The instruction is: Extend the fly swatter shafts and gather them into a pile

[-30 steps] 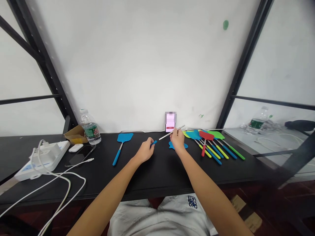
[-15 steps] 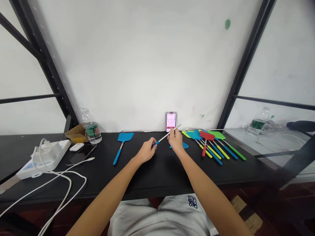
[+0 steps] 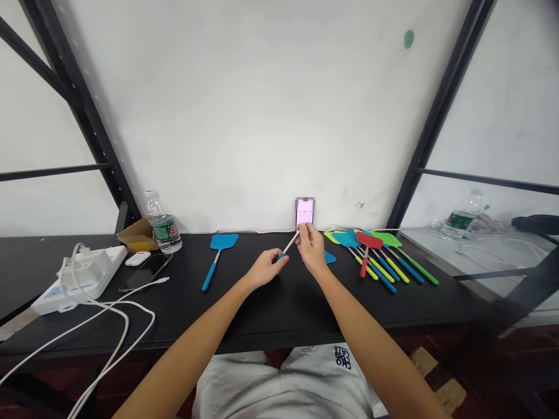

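Observation:
My left hand (image 3: 264, 269) is shut on the blue grip of a telescopic metal rod (image 3: 290, 244), and my right hand (image 3: 309, 250) pinches the rod's thin steel shaft near its far end. The two hands are close together above the black table (image 3: 262, 314). Just beyond my right hand lies a blue plastic fly swatter head (image 3: 329, 258), partly hidden by that hand. A complete blue swatter (image 3: 220, 242) lies to the left of my hands. Several swatters with red, green, blue and yellow parts (image 3: 371, 256) lie in an overlapping group to the right.
A phone (image 3: 304, 212) stands against the white wall behind my hands. At the left are a water bottle (image 3: 163, 224), a cardboard box (image 3: 137, 235), a white power strip (image 3: 82, 273), a dark phone (image 3: 144, 272) and white cables (image 3: 122, 326).
The metal rod has grown shorter between my hands, and the hands have moved closer together. The rod has also tilted more steeply upward.

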{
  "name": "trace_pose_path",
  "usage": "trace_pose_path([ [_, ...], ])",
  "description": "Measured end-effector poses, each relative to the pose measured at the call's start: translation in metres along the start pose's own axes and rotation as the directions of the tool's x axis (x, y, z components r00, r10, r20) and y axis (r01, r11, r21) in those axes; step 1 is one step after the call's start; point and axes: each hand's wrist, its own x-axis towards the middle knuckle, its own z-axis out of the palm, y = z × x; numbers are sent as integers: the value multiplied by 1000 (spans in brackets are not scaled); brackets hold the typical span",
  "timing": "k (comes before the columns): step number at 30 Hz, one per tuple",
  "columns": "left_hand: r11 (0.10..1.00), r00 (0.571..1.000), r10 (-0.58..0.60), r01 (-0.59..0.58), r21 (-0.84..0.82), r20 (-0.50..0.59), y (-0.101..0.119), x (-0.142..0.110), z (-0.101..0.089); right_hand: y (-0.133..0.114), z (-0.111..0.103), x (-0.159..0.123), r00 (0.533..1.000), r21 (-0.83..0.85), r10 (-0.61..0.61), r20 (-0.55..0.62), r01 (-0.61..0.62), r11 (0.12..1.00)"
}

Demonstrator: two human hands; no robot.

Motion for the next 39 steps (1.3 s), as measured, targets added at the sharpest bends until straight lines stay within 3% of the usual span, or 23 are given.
trace_pose_path([
  [3, 1000, 1000, -13, 13, -9, 16, 0, 0, 1, -1, -1, 2, 997, 85, -55, -58, 60, 995],
  [8, 999, 999, -44, 45, 15, -15, -3, 0, 4, -1, 2, 3, 996, 165, -77, -51, 84, 983],
  [15, 999, 990, -49, 50, 2, -133, -9, 2, 12, -8, 9, -5, 971, 285, -220, -90, 237, 929],
  [25, 932, 988, -113, 70, -356, -104, -5, 4, 20, -36, 16, -11, 916, 165, -401, -6, 397, 903],
  [39, 831, 982, -151, 63, -553, -116, 2, 0, 18, -40, 24, -10, 903, 124, -403, 152, 387, 914],
])
